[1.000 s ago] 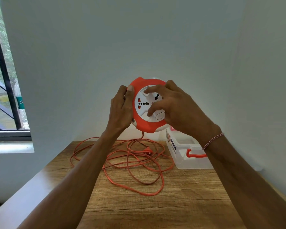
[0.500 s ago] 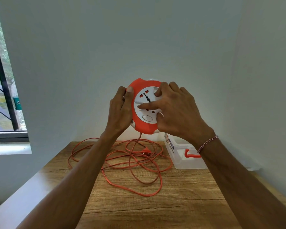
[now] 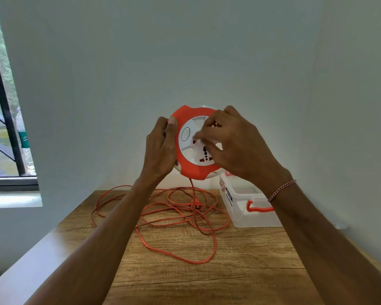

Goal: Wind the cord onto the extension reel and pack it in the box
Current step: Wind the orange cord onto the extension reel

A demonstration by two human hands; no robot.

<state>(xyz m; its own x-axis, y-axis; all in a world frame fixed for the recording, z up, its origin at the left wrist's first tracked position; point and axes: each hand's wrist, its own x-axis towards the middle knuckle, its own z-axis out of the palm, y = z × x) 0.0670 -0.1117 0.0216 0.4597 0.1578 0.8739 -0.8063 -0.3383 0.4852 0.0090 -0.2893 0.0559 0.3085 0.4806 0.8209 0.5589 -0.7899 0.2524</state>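
I hold a round orange and white extension reel (image 3: pixel 190 167) upright in the air above the table. My left hand (image 3: pixel 161 150) grips its orange left rim. My right hand (image 3: pixel 235 144) lies over the white centre disc, fingers pressed on it and blurred. An orange cord (image 3: pixel 178 219) hangs from the reel's bottom and lies in loose tangled loops on the wooden table (image 3: pixel 207 271), with its plug (image 3: pixel 195 205) among them. A clear plastic box (image 3: pixel 244 208) with an orange latch stands at the back right, partly hidden by my right wrist.
The table stands in a corner, with white walls behind and to the right. A barred window (image 3: pixel 2 128) is at the far left. The table's left edge (image 3: pixel 31 260) runs diagonally toward me.
The white centre disc has turned: its oval mark went from the bottom to the upper left. My right hand shifted with it. The loops on the table shifted slightly.
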